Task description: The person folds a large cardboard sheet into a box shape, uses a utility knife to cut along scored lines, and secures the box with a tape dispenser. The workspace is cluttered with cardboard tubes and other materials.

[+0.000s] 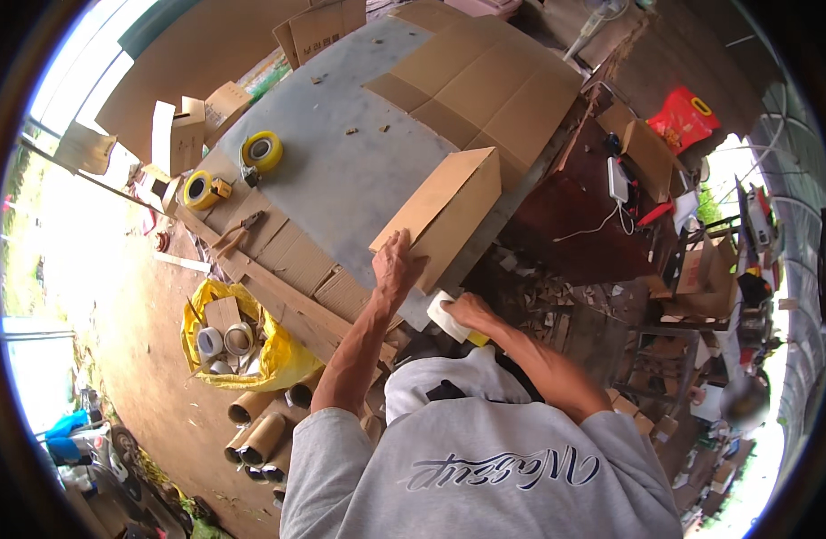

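A long brown cardboard box point(449, 216) lies slantwise near the front edge of the grey tabletop point(341, 144). My left hand point(399, 268) grips its near-left end, fingers over the top and thumb at the end face. Beside the box's near end, my right hand point(471, 312) is closed around a white object point(446, 316) with a yellow bit below it; its kind is unclear. Both forearms reach up from the lower part of the view.
Yellow tape rolls point(262, 151) and pliers point(240, 234) lie at the table's left. Flat cardboard point(485, 76) covers its far right. A yellow bag point(282, 359) of tape rolls and several cardboard tubes point(251, 406) stand at lower left. A dark red cabinet point(583, 216) stands right.
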`<move>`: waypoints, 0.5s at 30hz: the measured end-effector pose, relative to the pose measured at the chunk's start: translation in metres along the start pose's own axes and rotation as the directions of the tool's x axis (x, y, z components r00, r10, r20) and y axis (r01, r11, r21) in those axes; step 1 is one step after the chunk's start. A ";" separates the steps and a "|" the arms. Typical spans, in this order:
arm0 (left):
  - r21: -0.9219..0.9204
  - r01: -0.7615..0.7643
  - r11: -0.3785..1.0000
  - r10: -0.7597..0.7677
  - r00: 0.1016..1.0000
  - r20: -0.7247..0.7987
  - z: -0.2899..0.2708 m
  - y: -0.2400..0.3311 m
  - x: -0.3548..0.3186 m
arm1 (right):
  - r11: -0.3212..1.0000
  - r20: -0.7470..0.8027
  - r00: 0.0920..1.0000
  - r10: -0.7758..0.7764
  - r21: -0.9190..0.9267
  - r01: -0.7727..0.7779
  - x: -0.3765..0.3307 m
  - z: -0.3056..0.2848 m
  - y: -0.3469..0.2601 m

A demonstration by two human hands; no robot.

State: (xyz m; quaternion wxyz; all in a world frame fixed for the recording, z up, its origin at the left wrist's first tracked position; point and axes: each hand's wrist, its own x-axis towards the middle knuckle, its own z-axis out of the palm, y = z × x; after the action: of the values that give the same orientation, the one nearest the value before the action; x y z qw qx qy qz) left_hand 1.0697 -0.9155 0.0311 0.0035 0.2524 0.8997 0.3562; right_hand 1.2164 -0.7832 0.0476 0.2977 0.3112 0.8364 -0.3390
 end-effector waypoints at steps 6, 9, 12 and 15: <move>0.062 0.063 0.996 -0.062 0.998 -0.026 0.004 -0.011 -0.021 | 0.993 -0.018 1.000 0.004 0.115 -0.002 -0.014 -0.010 0.085; 0.100 0.088 0.991 -0.079 0.993 -0.091 0.001 -0.006 -0.025 | 0.957 -0.164 0.987 0.000 0.286 0.047 -0.023 -0.016 0.106; 0.134 0.098 0.986 -0.087 0.992 -0.086 0.000 -0.006 -0.021 | 0.830 -0.281 0.942 -0.186 0.469 0.303 -0.040 -0.032 0.098; 0.154 0.032 0.988 0.013 0.959 -0.285 -0.007 0.014 -0.033 | 0.773 -0.424 0.849 -0.317 0.404 0.490 -0.061 -0.050 0.090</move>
State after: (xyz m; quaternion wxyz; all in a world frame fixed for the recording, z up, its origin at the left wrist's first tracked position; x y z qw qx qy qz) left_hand 1.1031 -0.9262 0.0396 -0.1442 0.1938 0.9172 0.3170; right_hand 1.3057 -0.7127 0.0866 -0.0188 0.2398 0.8053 -0.5419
